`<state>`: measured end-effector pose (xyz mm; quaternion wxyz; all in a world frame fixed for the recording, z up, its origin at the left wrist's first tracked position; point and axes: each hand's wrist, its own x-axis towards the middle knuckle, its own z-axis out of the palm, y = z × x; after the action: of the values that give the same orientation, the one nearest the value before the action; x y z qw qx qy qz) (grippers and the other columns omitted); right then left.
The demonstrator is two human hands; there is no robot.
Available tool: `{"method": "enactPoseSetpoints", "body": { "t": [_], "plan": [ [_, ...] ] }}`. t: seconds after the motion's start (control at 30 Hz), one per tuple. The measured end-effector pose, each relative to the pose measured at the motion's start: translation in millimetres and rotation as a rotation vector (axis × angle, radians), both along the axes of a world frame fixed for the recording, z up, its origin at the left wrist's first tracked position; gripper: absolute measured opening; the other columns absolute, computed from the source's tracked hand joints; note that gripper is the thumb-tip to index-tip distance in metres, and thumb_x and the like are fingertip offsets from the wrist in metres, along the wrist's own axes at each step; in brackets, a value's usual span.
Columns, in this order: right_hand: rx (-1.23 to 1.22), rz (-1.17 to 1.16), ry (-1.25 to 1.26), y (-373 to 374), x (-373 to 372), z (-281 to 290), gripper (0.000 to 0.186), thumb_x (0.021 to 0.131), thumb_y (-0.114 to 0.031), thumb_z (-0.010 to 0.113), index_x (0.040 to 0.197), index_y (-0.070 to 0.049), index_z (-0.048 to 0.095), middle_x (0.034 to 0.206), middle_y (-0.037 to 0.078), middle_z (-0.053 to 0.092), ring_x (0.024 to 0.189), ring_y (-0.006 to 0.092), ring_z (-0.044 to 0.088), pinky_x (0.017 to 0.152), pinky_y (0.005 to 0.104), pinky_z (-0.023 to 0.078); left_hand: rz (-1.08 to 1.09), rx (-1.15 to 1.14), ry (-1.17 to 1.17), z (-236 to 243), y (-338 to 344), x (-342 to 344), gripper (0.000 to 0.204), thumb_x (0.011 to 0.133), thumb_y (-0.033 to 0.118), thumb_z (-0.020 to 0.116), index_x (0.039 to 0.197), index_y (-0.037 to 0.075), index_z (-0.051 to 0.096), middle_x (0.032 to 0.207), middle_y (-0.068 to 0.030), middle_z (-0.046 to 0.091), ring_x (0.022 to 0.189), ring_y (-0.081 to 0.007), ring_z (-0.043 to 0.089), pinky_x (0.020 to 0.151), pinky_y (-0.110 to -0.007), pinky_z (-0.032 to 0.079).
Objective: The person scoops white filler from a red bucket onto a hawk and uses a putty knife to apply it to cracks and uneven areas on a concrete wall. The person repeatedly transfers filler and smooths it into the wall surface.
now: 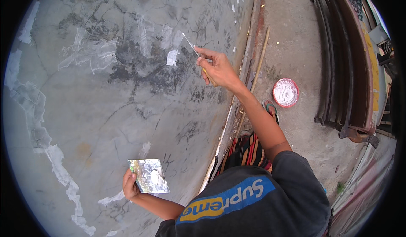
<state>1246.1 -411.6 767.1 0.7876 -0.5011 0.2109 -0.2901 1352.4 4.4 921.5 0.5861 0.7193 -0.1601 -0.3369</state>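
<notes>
The right hand (220, 70) grips a knife (192, 47), its tip near a white patch (172, 57) on the cracked wall (97, 123); the left hand (130, 184) grasps a shiny plate (144, 172) by its edge. A tub (287, 106) stands on the ground (304, 152), right of the wall.

The right arm (261, 115) stretches forward and leftward, nearly straight, the right hand (216, 71) curled in a grip, index finger (204, 51) extended. Lower, the left forearm (157, 206) angles outward, the left hand (130, 185) clasping, thumb (133, 178) uppermost.
</notes>
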Motion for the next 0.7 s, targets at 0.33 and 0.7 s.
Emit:
{"method": "enactPoseSetpoints", "body": {
  "t": [0.33, 0.7],
  "plan": [
    [-0.145, 0.172, -0.014, 42.3, -7.4, -1.8, 0.042, 0.094, -0.011, 0.053, 0.134, 0.001, 0.052, 0.075, 0.007, 0.057, 0.043, 0.0095, 0.050, 0.042, 0.0305, 0.042, 0.003, -0.011, 0.008, -3.4, -0.3, 3.0, 0.046, 0.086, 0.022, 0.059, 0.116, -0.012, 0.055, 0.105, -0.0174, 0.066, 0.093, -0.0234, 0.063, 0.085, -0.032, 0.047],
    [0.059, -0.146, -0.118, 14.1, 38.8, -42.5, 0.044, 0.096, -0.010, 0.054, 0.139, -0.003, 0.047, 0.088, 0.003, 0.056, 0.056, 0.0079, 0.053, 0.042, 0.0258, 0.045, 0.013, 0.039, -0.074, -0.6, 2.7, 5.0, 0.051, 0.084, 0.028, 0.063, 0.115, -0.012, 0.056, 0.104, -0.0167, 0.066, 0.092, -0.0230, 0.063, 0.084, -0.031, 0.046]
  ]
}}
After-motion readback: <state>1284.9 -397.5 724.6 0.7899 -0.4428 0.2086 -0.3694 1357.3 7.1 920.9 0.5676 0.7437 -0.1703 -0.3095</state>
